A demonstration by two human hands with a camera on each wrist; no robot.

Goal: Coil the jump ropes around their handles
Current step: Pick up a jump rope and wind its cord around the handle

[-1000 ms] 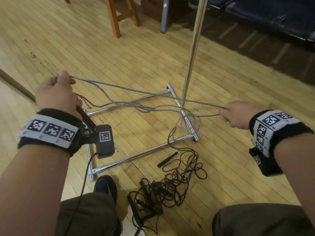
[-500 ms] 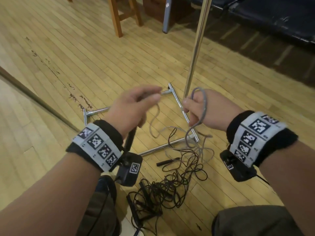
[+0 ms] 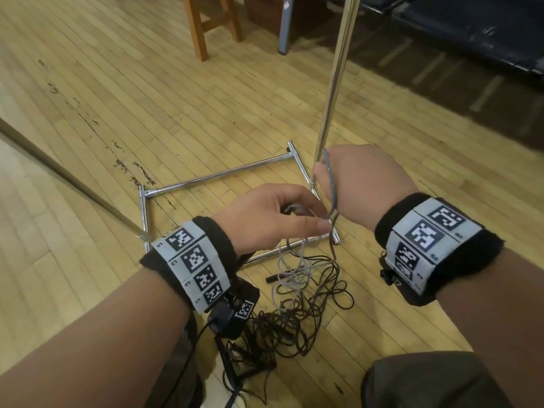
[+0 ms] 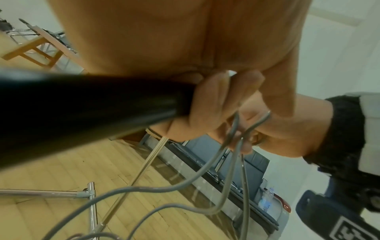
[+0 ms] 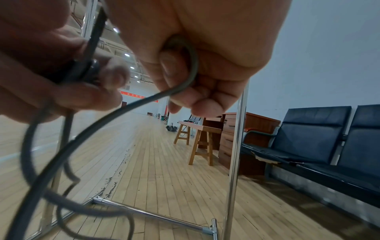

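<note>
The wooden floor [image 3: 147, 83] carries a chrome stand [image 3: 334, 92] with a rectangular base, and just before the base lies a tangled heap of dark rope [image 3: 294, 322] with one loose black handle [image 3: 275, 278] at its far edge. This heap is not coiled yet.

Above it, both hands work on the grey jump rope [image 3: 331, 184]. The right hand [image 3: 362, 184] has its fingers curled around a loop of the grey rope, which runs over the back of the fist and comes out under the thumb side. The left hand [image 3: 270, 219] has its fingers closed around a black handle of the grey rope [image 4: 86, 112], and its fingertips also pinch the strands beside the handle's end. From the two hands the remaining grey rope hangs down in loose curves to the floor, where it mixes with the dark heap.

I judge the rope to be light, thin and very flexible, with a smooth coating that can slip. It keeps some spring, so loose turns may open again. The handle is stiff and gives the good grip; the rope is best held close to the handle, under light tension, while each turn is laid.
</note>
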